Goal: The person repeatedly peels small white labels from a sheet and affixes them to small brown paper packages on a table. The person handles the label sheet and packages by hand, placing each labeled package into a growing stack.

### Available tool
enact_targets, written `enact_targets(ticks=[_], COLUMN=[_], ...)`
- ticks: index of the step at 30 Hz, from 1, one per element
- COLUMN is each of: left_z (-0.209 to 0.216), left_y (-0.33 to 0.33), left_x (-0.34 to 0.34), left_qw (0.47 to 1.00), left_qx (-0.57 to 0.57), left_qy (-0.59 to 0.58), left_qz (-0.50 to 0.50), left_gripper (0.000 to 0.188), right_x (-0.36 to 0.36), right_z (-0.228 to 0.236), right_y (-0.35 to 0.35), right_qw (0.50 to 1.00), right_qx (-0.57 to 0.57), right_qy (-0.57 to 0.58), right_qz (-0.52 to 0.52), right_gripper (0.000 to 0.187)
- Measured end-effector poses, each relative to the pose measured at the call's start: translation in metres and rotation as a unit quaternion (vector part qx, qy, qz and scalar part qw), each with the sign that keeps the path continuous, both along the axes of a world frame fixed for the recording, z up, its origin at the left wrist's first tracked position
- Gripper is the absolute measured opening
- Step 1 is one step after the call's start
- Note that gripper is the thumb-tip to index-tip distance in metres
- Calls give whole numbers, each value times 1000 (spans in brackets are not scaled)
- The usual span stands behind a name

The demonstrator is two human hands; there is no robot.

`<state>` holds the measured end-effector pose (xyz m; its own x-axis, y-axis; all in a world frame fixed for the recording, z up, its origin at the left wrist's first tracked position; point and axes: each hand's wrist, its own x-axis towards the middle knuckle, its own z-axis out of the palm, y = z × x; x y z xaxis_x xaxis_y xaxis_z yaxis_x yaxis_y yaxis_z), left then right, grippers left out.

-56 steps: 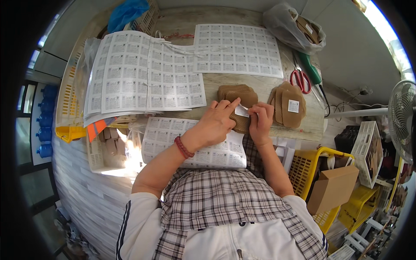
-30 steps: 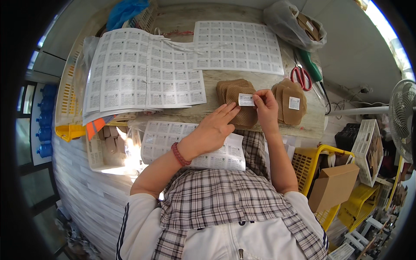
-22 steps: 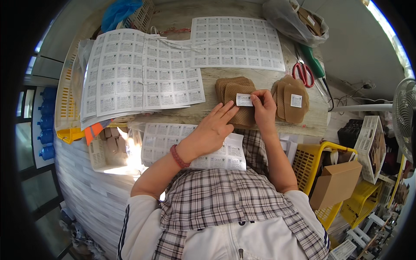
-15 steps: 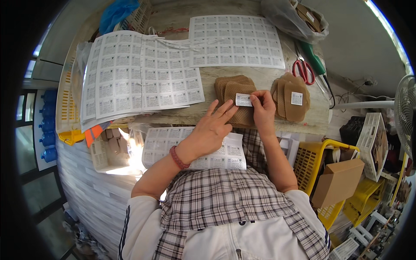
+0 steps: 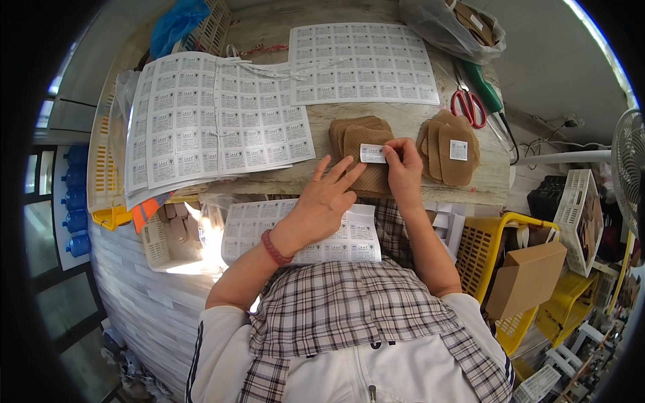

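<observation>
Wooden table (image 5: 406,124), right hand (image 5: 404,172) pinching label (image 5: 371,154)

One small white rectangular label (image 5: 373,154) with dark print was found with its right end pinched between thumb and forefinger of the right hand (image 5: 404,171). It sat over the topmost brown piece; whether it was stuck could not be determined. The stack of brown pieces (image 5: 356,134), flat, round-cornered and finely textured, lay between the hands, slightly fanned leftward, beyond the fingertips of the left hand (image 5: 324,207). A white label sheet (image 5: 262,225), printed in a grid, extended beneath the left hand and wrist, its right edge curled.
</observation>
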<state>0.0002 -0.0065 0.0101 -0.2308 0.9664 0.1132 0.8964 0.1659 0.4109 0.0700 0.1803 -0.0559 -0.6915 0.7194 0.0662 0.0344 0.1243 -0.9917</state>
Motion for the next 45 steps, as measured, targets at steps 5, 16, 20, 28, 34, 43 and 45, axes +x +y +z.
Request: enact_targets(ticks=[5,16,20,28,34,43,45], left_z=[-1,-6,5,4,2,-1,-1], left_y=[-1,-1,2,3,4,4,5], left_x=[0,1,1,1,2,1,1], left_qw=[1000,999,1000,999,999,999,999], left_qx=[3,36,11,-31,-41,-41,-40], left_qy=[0,-23,-21,8,15,20,22], left_qz=[0,10,8,6,10,13,11], left_gripper=[6,5,4,3,4,3,4], right_x=[0,-1,0,0,0,3,4], right_z=[0,5,7,8,8,15,10], right_y=[-2,-7,-8,-8,-7,-9,-7], right_qw=[1000,997,998,998,998,980,962], right_qx=[23,63,51,48,60,188,260], right_qy=[-11,-22,-17,-22,-21,-56,-63], right_qz=[-7,-24,-22,-23,-15,-22,-50], right_gripper=[7,6,6,7,8,39,42])
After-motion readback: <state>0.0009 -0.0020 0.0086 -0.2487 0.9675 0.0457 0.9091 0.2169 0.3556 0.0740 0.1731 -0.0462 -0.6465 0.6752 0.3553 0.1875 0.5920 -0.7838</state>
